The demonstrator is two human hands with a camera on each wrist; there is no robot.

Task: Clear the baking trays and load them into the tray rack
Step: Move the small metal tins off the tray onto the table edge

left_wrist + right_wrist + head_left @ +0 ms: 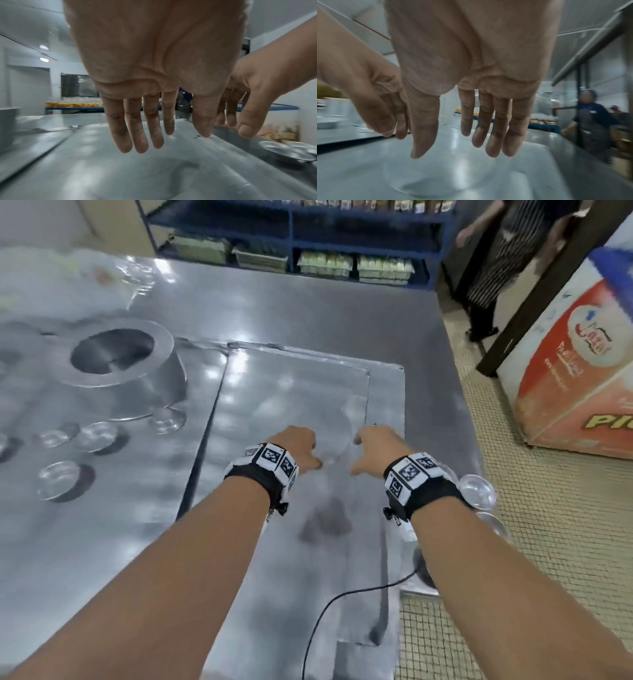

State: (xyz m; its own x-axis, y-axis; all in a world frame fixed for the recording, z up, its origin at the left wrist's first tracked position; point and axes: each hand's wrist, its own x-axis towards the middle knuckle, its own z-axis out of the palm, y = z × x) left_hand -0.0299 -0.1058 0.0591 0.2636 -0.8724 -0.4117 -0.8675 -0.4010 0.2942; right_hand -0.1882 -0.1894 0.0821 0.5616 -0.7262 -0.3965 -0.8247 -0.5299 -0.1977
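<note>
- Head: my left hand [294, 448] and right hand [375, 448] hover, fingers loose, gripping nothing, over a clear round lid [329, 429] on the baking tray [294, 381] on the tabletop [308, 302].
- Left wrist: fingers [140, 129] straight above the tray.
- Right wrist: fingers [494, 127] spread over the lid.

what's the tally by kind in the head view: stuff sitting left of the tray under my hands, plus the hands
large ring pan: 1
small round tins: 4 (a fifth is cut off at the left edge and not counted)
hands: 2, left hand and right hand, both holding nothing
total: 7
</note>
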